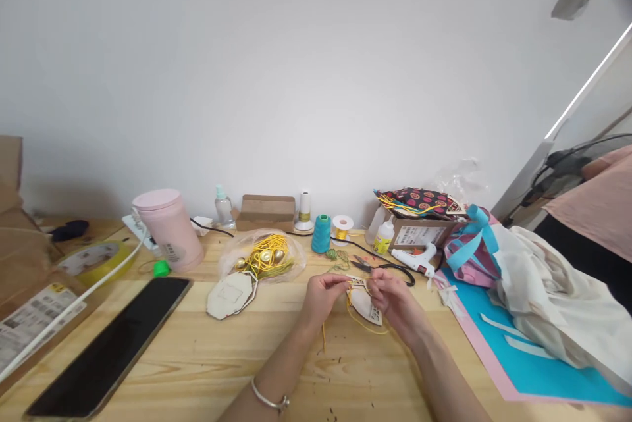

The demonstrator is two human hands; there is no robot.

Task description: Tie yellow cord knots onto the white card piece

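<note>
While both hands meet over the card (361,302), the work in hand looks like fixing yellow cord (324,338) to its cut-out end. Left hand (320,300): grip narrow, thumb against index, cord pinched at the card's upper left corner. Right hand (395,303): grip narrow too, fingers curled at the upper right edge, seemingly on the cord. Card is between the hands, above the surface (266,369) or resting on it, can't say which. Cord loops below the card; one tail hangs by the left wrist.

My read: next move calls for a steady left pinch, a fine pull from the right, and the loop kept off the lower cut-out. Scissors (363,265) are just beyond the card, within easy reach.

Hard to make out: fingertips cover the contact point, so knot or hole not visible. Right fingers and thumb cover part of the card's right side. Cord's far end not traceable. Bag (299,257) of cord and bells is see-through but tangled. Both forearms cut off at the bottom edge.
</note>
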